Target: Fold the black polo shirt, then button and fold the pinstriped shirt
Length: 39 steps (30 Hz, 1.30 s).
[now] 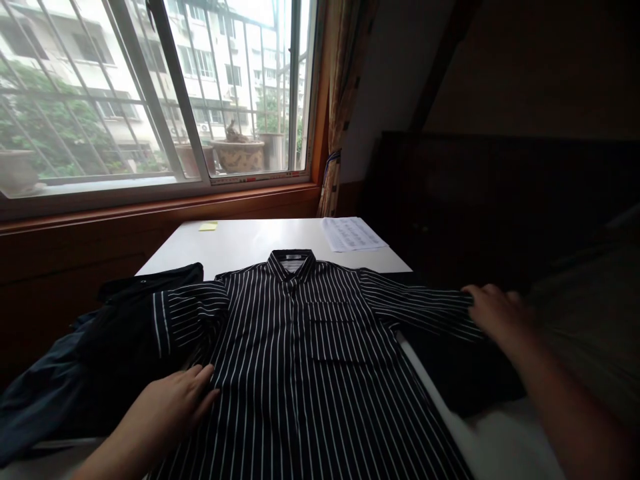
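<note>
A black shirt with white stripes lies spread front side up, collar away from me and a chest pocket on its right half. My left hand rests on the shirt's left side edge below the sleeve, palm down, fingers stretched and thumb a little apart. At the far right, my right hand has its fingers closed round the end of the right sleeve, which is drawn out sideways. The left sleeve lies over a pile of dark clothes.
Under the clothes is a white table, with printed sheets and yellow sticky notes at its far end. Dark cloth lies beneath the right sleeve. A barred window and a curtain stand beyond.
</note>
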Each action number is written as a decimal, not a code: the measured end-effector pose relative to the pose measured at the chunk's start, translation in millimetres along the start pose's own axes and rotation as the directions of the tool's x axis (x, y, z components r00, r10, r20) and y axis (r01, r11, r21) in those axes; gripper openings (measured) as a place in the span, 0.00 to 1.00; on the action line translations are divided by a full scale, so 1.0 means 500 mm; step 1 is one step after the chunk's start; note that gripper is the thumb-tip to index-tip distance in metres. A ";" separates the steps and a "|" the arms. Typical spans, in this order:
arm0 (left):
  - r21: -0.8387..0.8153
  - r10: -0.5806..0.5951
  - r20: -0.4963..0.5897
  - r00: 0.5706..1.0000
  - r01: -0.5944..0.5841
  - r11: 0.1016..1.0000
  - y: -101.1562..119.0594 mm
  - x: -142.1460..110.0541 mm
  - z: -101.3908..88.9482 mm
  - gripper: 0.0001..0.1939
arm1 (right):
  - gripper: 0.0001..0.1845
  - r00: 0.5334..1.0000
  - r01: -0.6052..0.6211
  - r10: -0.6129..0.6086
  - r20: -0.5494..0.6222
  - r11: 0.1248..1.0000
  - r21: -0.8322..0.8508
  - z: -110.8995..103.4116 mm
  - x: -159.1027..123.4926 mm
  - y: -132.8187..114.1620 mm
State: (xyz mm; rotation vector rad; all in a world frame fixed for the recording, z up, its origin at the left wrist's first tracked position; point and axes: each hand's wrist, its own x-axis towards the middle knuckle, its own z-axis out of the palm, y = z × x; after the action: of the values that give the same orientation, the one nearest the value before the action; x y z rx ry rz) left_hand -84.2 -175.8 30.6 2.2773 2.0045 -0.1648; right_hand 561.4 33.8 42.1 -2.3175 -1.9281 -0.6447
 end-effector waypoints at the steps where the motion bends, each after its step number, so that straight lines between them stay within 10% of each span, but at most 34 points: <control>1: -0.006 0.021 -0.016 1.000 -0.021 1.000 0.012 0.014 -0.012 0.16 | 0.19 1.000 0.017 -0.017 -0.020 1.000 0.003 -0.013 -0.011 -0.033; 8: -0.118 0.179 -0.285 0.942 -0.220 0.968 0.124 0.236 -0.016 0.23 | 0.24 0.903 0.415 -0.427 -0.053 0.832 0.368 -0.044 -0.054 -0.382; 14: -0.212 -0.106 -0.351 0.931 0.031 0.977 0.082 0.411 0.060 0.26 | 0.32 0.878 0.379 -0.476 0.056 0.762 0.525 -0.008 -0.071 -0.575; 22: -0.339 -0.270 -0.405 0.874 0.130 0.932 -0.026 0.414 0.131 0.26 | 0.32 0.900 0.336 -0.432 0.064 0.779 0.529 0.023 -0.078 -0.564; 39: -0.392 -0.272 -0.412 0.870 0.101 0.914 0.014 0.320 0.161 0.28 | 0.34 0.899 0.375 -0.438 0.015 0.786 0.492 0.007 -0.190 -0.507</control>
State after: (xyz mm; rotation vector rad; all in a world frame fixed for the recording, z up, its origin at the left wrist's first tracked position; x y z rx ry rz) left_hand -58.3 -31.6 -72.9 2.0090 2.2305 0.7420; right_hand 308.7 1.8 -49.4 -1.6870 -2.3415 -0.0043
